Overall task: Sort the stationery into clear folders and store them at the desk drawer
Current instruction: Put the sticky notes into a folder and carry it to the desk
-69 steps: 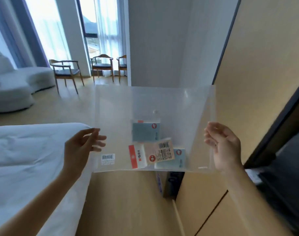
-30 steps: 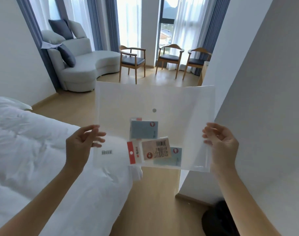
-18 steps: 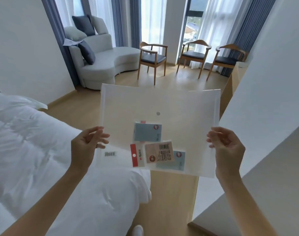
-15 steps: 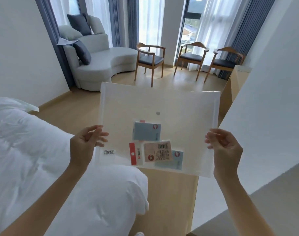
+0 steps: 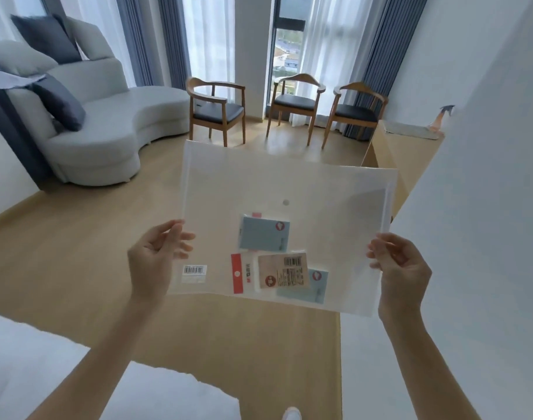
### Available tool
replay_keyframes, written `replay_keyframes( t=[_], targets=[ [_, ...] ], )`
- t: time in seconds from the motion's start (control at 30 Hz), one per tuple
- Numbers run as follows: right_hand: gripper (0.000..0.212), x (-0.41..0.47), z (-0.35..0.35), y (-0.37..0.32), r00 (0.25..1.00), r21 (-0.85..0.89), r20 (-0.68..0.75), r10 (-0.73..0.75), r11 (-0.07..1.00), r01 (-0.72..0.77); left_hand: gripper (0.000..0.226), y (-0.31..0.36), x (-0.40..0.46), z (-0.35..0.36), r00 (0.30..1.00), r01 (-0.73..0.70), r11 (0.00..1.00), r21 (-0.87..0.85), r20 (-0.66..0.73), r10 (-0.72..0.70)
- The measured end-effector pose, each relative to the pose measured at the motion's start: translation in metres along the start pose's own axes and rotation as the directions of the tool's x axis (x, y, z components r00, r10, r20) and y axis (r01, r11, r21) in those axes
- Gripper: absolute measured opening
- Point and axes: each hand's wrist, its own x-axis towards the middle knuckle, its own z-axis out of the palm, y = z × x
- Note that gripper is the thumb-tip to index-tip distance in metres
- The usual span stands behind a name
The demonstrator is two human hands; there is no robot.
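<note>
Since the earlier frames the view has been swinging away from the wood-panelled wall toward the sitting area, while the clear folder (image 5: 289, 189) is staying raised between both hands in much the same pose. It is being held upright in the air, in front of the person and above the wooden floor (image 5: 77, 253), with its snap button (image 5: 285, 202) near the middle. Inside it, three small stationery packets are lying low in the pocket: a blue one (image 5: 263, 233) just under the snap, a tan one with a barcode (image 5: 282, 270) below it, overlapping a second blue packet (image 5: 312, 287) at the lower right. A red-and-white header strip (image 5: 238, 272) is sitting just left of the tan packet, and a barcode sticker (image 5: 194, 270) is showing on the folder's lower left corner.

The left hand (image 5: 153, 259) is pinching the folder's left edge, thumb toward the camera and fingers behind the plastic. The right hand (image 5: 401, 268) is gripping the right edge with curled fingers.

Beyond the folder, three wooden chairs (image 5: 295, 101) are standing before curtained windows, a pale sofa (image 5: 107, 122) with dark cushions is sitting at the left, and white bedding (image 5: 47, 374) is filling the lower left.
</note>
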Motion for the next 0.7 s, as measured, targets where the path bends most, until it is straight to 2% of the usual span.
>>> replay_keyframes(
  t=[0.2, 0.37, 0.7],
  targets=[
    [0.013, 0.130, 0.032, 0.055, 0.999, 0.008, -0.053, 0.001, 1.000, -0.001, 0.009, -0.050, 0.100, 0.105, 0.999, 0.016, 1.000, -0.010, 0.050, -0.015],
    [0.010, 0.251, 0.068, 0.085, 0.995, 0.040, -0.089, 0.049, 0.998, -0.045, 0.009, -0.064, 0.189, 0.195, 0.996, 0.004, 1.000, 0.004, 0.089, -0.005],
    [0.010, 0.426, 0.170, 0.168, 0.991, 0.039, -0.102, 0.092, 0.995, -0.088, 0.010, -0.136, 0.378, 0.303, 0.982, -0.004, 0.998, 0.069, 0.187, -0.009]
  ],
)
